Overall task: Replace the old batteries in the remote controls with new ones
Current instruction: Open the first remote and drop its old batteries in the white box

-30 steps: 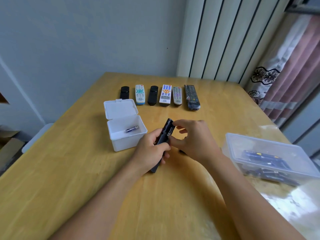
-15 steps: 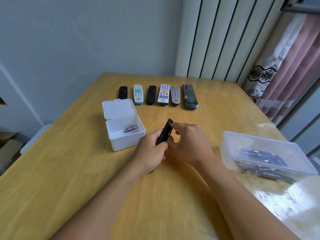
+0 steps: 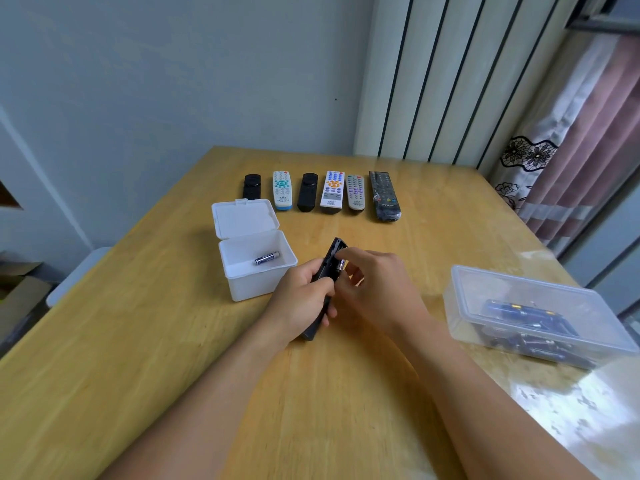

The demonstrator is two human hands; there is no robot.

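Since the earlier frame the right hand (image 3: pixel 377 289) had curled its fingers onto a battery (image 3: pixel 341 264) in the open compartment of the black remote (image 3: pixel 327 271) — gripped by the left hand (image 3: pixel 301 303) above the table's (image 3: pixel 138 341) middle. One battery lay in the white box (image 3: pixel 256 261) just left; six remotes lined the far edge — a clear tub (image 3: pixel 540 313) sat near the right edge.

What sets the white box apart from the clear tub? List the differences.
The white box is opaque; the clear tub is see-through. The white box stands open with its hinged lid back; the clear tub has its lid on. The white box holds one battery; the clear tub holds many. Both are plastic and sit on the table.
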